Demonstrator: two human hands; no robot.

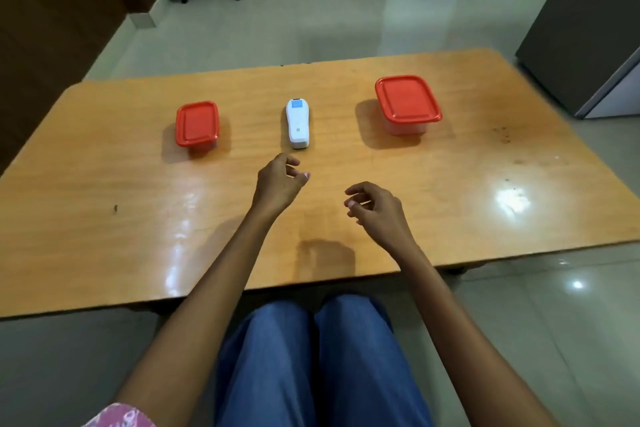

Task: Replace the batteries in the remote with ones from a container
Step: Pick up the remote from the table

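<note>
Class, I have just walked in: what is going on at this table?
A seated person holds both hands over the wooden table, gripping nothing. The left hand is just short of the white remote, not touching it; the right hand hovers farther back. The small container and large container flank the remote, lids on.

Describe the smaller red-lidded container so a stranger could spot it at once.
On the glossy wooden table, three things stand in a row: a white remote in the middle with a red-lidded container on each side. The small container is the one left of the remote; it is lower and narrower than the large container on the right.
</note>
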